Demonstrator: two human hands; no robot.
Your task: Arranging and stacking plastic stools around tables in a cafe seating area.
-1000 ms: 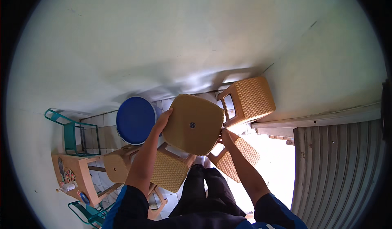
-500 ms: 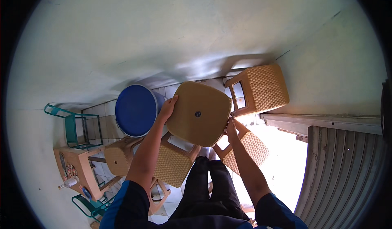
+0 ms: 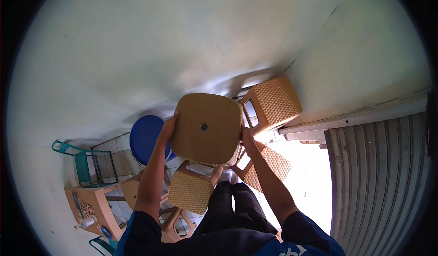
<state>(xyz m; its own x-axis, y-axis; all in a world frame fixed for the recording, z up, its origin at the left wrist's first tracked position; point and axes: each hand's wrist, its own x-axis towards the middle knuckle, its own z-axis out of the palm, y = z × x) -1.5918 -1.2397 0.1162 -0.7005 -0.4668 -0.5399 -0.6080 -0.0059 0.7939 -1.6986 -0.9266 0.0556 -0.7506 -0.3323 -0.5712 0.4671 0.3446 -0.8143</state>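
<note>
A tan plastic stool point(image 3: 207, 146) is held up in front of me, its smooth squarish seat with a small centre hole facing me. My left hand point(image 3: 169, 128) is closed on the seat's left edge. On the opposite edge, my right hand point(image 3: 248, 140) grips the stool's side, its fingertips partly hidden. Below the raised stool, one tan woven-pattern stool point(image 3: 191, 193) lies to the left of my legs and another woven-pattern stool point(image 3: 272, 168) to the right. A further tipped stool point(image 3: 277, 102) leans by the wall, just beyond my right hand.
A round blue-topped drum point(image 3: 145, 139) stands left of my left forearm. Farther left are a teal metal chair point(image 3: 84, 167) and a wooden table point(image 3: 93, 196) bearing a clear bottle point(image 3: 86, 222). A ribbed metal shutter point(image 3: 378, 183) stands right of the bright doorway point(image 3: 310, 183).
The held stool has shifted left and turned slightly, its seat now more squarely upright in view. Both hands moved along with it, still gripping its sides. My view has tilted too.
</note>
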